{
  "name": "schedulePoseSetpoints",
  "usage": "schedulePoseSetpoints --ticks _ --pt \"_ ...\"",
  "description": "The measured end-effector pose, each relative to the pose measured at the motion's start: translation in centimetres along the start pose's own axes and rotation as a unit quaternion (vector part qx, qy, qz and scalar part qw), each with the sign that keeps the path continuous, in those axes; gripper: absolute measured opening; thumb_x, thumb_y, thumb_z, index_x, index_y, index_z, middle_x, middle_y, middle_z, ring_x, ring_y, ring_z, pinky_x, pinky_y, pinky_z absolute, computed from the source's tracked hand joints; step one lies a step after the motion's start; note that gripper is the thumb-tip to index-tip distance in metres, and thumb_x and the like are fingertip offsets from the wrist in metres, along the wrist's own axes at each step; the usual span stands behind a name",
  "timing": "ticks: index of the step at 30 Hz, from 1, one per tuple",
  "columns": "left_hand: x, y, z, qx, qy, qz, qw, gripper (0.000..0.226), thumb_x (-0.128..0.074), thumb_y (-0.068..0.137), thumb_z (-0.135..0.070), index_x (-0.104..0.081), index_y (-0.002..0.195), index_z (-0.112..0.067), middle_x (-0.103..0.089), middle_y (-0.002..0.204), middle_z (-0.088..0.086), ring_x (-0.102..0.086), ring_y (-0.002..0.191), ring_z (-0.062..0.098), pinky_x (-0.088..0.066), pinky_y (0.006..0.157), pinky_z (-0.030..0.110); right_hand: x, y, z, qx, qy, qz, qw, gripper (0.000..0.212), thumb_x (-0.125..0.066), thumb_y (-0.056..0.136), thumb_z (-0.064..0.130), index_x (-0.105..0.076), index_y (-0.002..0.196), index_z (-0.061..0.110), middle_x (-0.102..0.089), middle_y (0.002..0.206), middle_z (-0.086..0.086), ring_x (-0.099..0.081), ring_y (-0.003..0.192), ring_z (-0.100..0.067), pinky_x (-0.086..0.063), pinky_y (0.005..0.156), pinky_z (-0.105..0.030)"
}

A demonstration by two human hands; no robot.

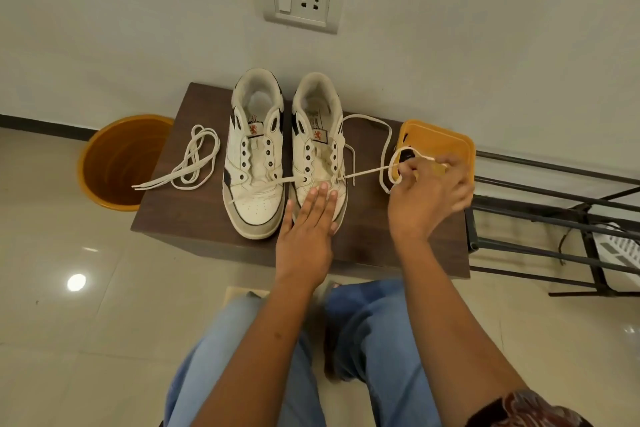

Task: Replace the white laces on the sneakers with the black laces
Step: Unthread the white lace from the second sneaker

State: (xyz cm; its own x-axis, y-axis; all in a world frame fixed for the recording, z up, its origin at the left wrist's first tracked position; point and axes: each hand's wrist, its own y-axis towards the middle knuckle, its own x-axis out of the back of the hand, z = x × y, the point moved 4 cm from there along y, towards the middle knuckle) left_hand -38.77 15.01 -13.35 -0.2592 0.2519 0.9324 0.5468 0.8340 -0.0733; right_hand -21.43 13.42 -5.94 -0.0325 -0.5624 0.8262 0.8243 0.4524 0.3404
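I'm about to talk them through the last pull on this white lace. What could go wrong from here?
1. The right hand pulls the white lace sideways through the right sneaker; only the flat left hand steadies it, so the shoe may slide.
2. The lace's slack loops over the yellow tray at the table edge and could snag or drag it.

Bare tabletop (194, 215) front-left, loose lace (194, 163) behind it, yellow tray (460, 146) blocking right edge

I count two sneakers (254, 163) (318, 149) and two white laces (188, 163) (377, 146). I see one yellow tray (450, 142), one orange bucket (114, 163) and two hands (304, 229) (426, 198)
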Motion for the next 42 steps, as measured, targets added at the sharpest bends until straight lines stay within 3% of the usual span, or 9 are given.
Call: schedulePoseSetpoints --ticks 4,8,14,17,22,26,28,34,42 --pt "0.0 0.0 -0.1 0.007 -0.001 -0.013 1.000 0.062 -0.003 0.096 -0.035 -0.008 0.157 -0.025 0.001 0.163 -0.007 0.004 0.150 0.011 0.022 0.114 0.033 0.4 0.2 -0.3 -0.055 0.017 -0.031 0.998 0.007 -0.070 0.086 0.023 -0.069 0.093 0.023 -0.047 0.131 -0.009 -0.041 0.123 -0.035 -0.026 0.109 -0.056" --pt "0.0 0.3 -0.5 0.022 -0.034 0.005 0.999 0.056 -0.019 0.104 -0.023 0.004 0.156 -0.024 0.014 0.162 -0.008 0.022 0.144 0.008 0.022 0.115 0.034 -1.5 -1.0 1.2 0.102 -0.016 0.065 0.992 0.026 -0.063 0.091 0.033 -0.064 0.117 0.031 -0.041 0.141 -0.010 -0.034 0.129 -0.035 -0.021 0.109 -0.053" --pt "0.6 0.7 -0.9 0.054 -0.016 0.036 0.998 0.065 -0.029 0.102 -0.015 0.008 0.155 -0.023 0.015 0.163 -0.006 0.025 0.143 0.007 0.018 0.116 0.037 -5.2 -3.1 2.5 0.233 -0.028 0.203 0.951 0.011 -0.065 0.089 0.030 -0.072 0.094 0.024 -0.047 0.136 -0.008 -0.032 0.129 -0.035 -0.020 0.111 -0.052" --pt "0.9 0.7 -1.0 0.072 0.018 0.048 0.996 0.058 -0.023 0.106 -0.025 0.009 0.155 -0.028 0.017 0.162 -0.010 0.018 0.147 0.008 0.019 0.113 0.039 -3.9 -2.4 2.1 0.223 -0.010 0.149 0.963 0.003 -0.068 0.085 0.023 -0.071 0.085 0.022 -0.053 0.128 -0.005 -0.034 0.122 -0.032 -0.028 0.106 -0.053" --pt "1.2 0.9 -1.0 0.086 0.023 0.076 0.993 0.055 -0.021 0.107 -0.029 0.005 0.155 -0.032 0.014 0.162 -0.012 0.016 0.148 0.006 0.013 0.118 0.042 0.5 -0.2 -0.9 0.053 0.028 0.020 0.998 0.003 -0.069 0.086 0.019 -0.070 0.088 0.018 -0.051 0.128 -0.005 -0.039 0.117 -0.034 -0.032 0.100 -0.047" --pt "1.6 1.0 -1.0 0.089 0.014 0.093 0.992 0.055 -0.022 0.107 -0.028 0.003 0.156 -0.031 0.011 0.163 -0.011 0.015 0.148 0.006 0.011 0.118 0.043 3.9 1.3 -5.5 -0.107 0.089 -0.153 0.978 0.021 -0.051 0.094 0.025 -0.066 0.092 0.010 -0.055 0.119 -0.015 -0.048 0.103 -0.040 -0.034 0.091 -0.043" --pt "1.7 1.1 -0.9 0.087 0.009 0.096 0.992 0.055 -0.023 0.107 -0.026 0.001 0.156 -0.030 0.010 0.163 -0.010 0.015 0.148 0.006 0.013 0.118 0.044 5.2 2.0 -8.2 -0.154 0.109 -0.173 0.967 0.029 -0.048 0.097 0.030 -0.065 0.096 0.007 -0.056 0.116 -0.016 -0.047 0.105 -0.041 -0.029 0.092 -0.037" --pt "2.6 0.8 -2.1 0.086 -0.024 0.042 0.995 0.051 -0.026 0.106 -0.026 -0.016 0.156 -0.027 -0.006 0.165 -0.005 0.004 0.151 0.012 0.012 0.118 0.054 4.8 0.7 -7.1 0.064 0.135 0.071 0.986 0.025 -0.055 0.098 0.031 -0.068 0.103 0.011 -0.067 0.105 -0.008 -0.042 0.102 -0.023 -0.033 0.084 -0.035" --pt "6.6 0.8 -5.6 -0.091 -0.230 -0.085 0.965 0.061 -0.046 0.098 -0.009 -0.027 0.153 -0.027 -0.041 0.152 -0.002 -0.033 0.141 0.008 -0.005 0.122 0.040 3.7 -3.4 0.4 0.327 0.136 0.283 0.891 0.020 -0.045 0.098 0.018 -0.063 0.108 0.019 -0.052 0.090 0.003 -0.048 0.083 -0.016 -0.043 0.078 -0.038"
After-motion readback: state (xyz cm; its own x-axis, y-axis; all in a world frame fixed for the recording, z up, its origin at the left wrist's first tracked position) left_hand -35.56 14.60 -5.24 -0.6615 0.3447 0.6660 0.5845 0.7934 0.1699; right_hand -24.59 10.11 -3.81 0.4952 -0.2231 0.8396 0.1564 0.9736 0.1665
